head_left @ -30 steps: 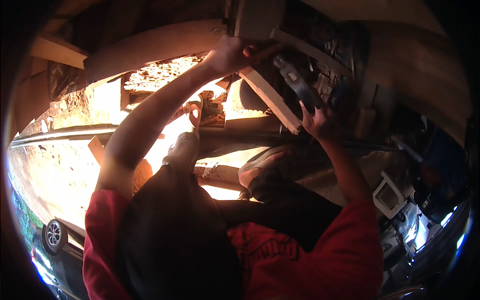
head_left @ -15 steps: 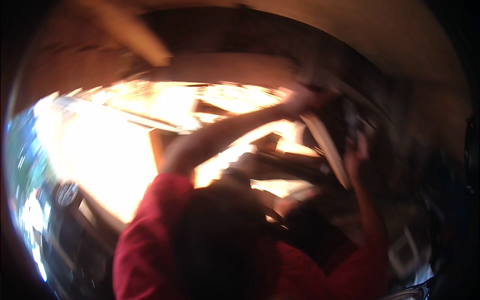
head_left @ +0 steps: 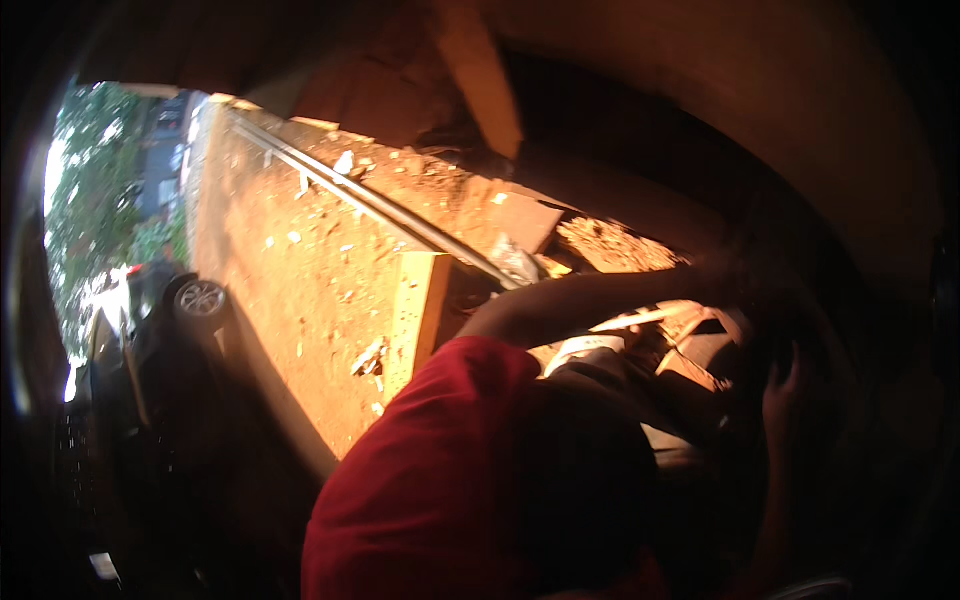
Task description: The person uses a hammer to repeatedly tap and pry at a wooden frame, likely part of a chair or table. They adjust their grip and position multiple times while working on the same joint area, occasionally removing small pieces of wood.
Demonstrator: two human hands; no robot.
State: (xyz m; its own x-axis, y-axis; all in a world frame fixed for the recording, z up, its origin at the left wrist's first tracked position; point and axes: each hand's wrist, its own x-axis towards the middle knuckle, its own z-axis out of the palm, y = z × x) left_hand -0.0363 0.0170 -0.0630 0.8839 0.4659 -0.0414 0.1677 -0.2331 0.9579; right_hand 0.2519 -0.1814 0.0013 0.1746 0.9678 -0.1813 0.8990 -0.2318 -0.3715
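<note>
My left arm, in a red sleeve, stretches across to the right. My left hand (head_left: 735,280) is deep in shadow, so its fingers do not show. Just below it is the pale end of a piece of wood (head_left: 735,325); whether the hand touches it I cannot tell. Lower down, my right hand (head_left: 783,385) is raised, its fingers bent around something dark that I cannot make out. Between my arms and body lie sunlit brown pieces (head_left: 697,350), which look like wood or board.
An upright wooden post (head_left: 415,315) stands left of my left arm. Long metal pipes (head_left: 370,205) lie across sunlit, littered dirt (head_left: 300,330). Overhead runs a wooden beam (head_left: 480,80). A dark car with a silver wheel (head_left: 200,298) is at the far left.
The view has swung left and is less blurred and less glaring. My hands now appear further right and darker. The pale wood strip near my hands is now mostly hidden in shadow.
</note>
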